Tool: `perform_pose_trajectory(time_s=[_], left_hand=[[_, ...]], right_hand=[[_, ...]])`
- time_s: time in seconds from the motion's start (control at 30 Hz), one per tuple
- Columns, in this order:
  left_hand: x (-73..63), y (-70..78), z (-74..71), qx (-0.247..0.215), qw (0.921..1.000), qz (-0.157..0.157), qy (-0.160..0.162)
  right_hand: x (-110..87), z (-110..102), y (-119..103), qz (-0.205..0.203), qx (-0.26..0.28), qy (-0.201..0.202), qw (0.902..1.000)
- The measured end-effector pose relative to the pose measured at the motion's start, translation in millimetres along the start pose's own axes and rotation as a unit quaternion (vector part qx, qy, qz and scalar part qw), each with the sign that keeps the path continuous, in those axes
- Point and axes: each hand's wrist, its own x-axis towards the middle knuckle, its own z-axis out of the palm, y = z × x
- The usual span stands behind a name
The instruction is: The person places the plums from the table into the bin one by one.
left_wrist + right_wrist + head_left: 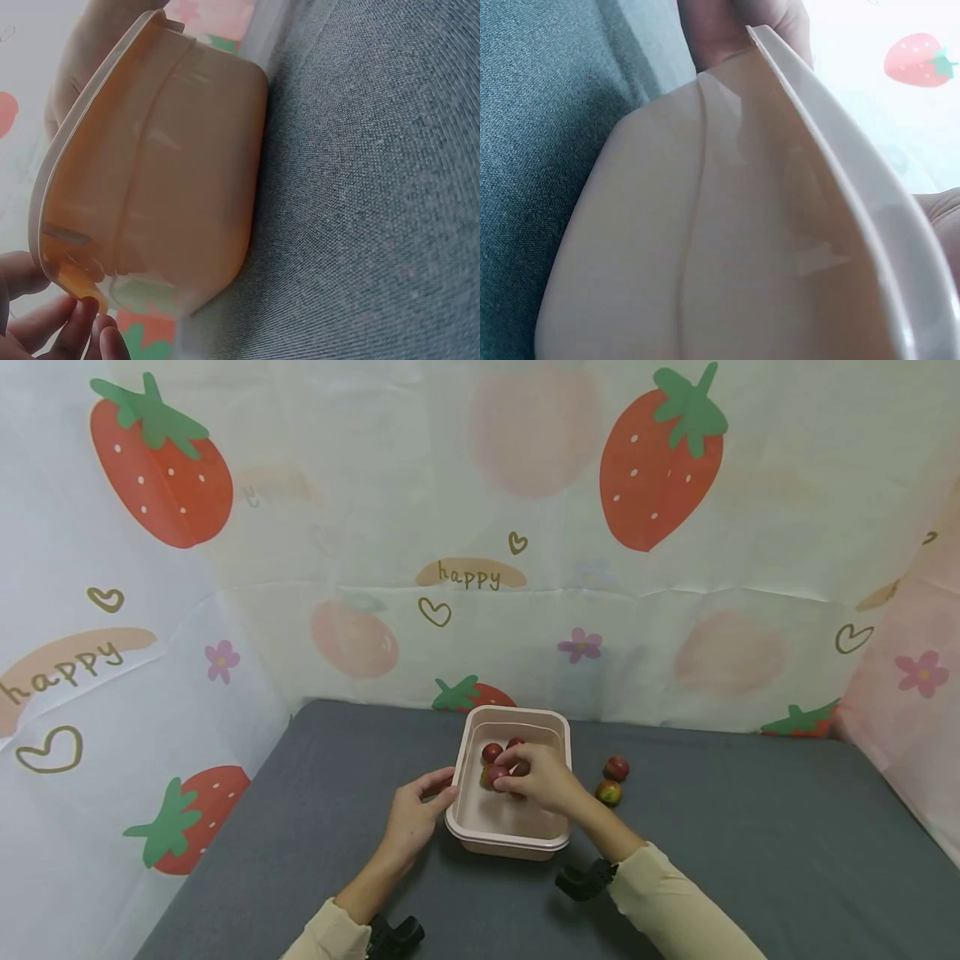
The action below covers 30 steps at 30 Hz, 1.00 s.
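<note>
Head view: a loose release could be sending the red fruit [497,777] rolling into the other fruits [492,752] inside the tub [507,841], since you are pinching it between the thumb and fingers of your right hand [546,777]. That hand is slanting over the tub's right side, while your left hand [414,814] is gripping the left edge.

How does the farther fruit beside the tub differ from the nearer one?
Colour: the farther fruit looks mostly dark red, while the nearer fruit shows yellowish green mixed with red. Place: the farther fruit lies closer to the patterned backdrop and slightly more to the right than the nearer fruit. Both are roundish and sit on the grey cloth, right of the tub.
</note>
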Motion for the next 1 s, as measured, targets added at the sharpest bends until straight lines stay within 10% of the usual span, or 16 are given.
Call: perform_pose_trajectory(time_s=[1.0], left_hand=[[-0.4, -1.0, -0.9, -0.008, 0.9999, 0.006, -0.008]], right_hand=[[7.6, 3.7, -0.9, 0.013, -0.037, -0.021, 0.999]])
